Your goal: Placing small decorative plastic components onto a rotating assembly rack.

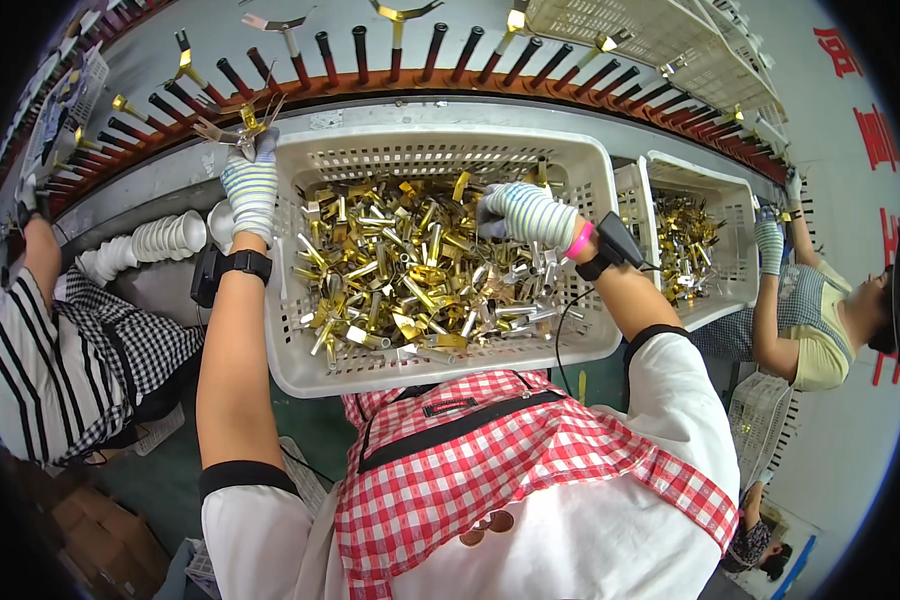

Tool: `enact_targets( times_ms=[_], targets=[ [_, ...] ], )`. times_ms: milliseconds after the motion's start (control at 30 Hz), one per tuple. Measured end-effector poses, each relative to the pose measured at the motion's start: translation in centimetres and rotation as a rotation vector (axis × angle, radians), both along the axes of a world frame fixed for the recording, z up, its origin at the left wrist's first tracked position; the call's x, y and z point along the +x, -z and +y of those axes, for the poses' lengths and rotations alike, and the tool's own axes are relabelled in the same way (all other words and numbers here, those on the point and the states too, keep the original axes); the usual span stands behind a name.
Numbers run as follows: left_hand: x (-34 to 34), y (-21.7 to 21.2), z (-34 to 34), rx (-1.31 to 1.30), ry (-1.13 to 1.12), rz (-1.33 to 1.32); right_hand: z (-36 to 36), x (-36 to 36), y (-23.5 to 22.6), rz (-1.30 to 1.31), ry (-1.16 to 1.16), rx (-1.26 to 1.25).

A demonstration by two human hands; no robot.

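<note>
The person's left hand, in a striped knit glove, is raised at the far left corner of a white plastic basket, with its fingers closed on a small gold metal clip whose thin arms splay out above the fingertips. The clip is held up near a row of dark red pegs that runs along a curved orange rail beyond the basket; several pegs carry similar gold or silver clips on their tips.

The right hand, also gloved in stripes, reaches down into the basket on its far right side. Its fingers curl into the heap of gold and silver metal parts; whether they are clamped on a piece cannot be told, since the fingertips are buried among the parts. A pink band and a black wrist device sit on that forearm, and a black device is strapped to the left wrist as well.

The basket rests in front of the person, just above a red-and-white checked apron. To the right stands a second white basket with more gold parts, where another person's gloved hand reaches in. To the left, a person in striped and checked clothing sits beside stacks of white cups.
</note>
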State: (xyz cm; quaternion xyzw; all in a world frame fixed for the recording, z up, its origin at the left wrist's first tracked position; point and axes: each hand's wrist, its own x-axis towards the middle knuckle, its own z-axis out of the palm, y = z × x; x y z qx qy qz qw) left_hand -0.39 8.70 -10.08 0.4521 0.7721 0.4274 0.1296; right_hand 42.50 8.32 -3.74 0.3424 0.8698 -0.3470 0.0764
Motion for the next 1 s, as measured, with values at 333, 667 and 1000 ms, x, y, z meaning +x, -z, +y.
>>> enact_targets(
  times_ms=[333,667,1000],
  targets=[
    [0.9,-0.2,0.1,-0.011,0.001,-0.034,-1.8,-3.5,-1.2,0.379,0.168,-0.545],
    [-0.6,0.3,0.5,0.005,0.024,0.016,-0.4,0.8,7.0,0.030,-0.414,0.154],
    [0.4,0.0,0.6,-0.011,0.062,0.012,0.2,-0.7,2.6,0.090,-0.190,0.150]
  ],
)
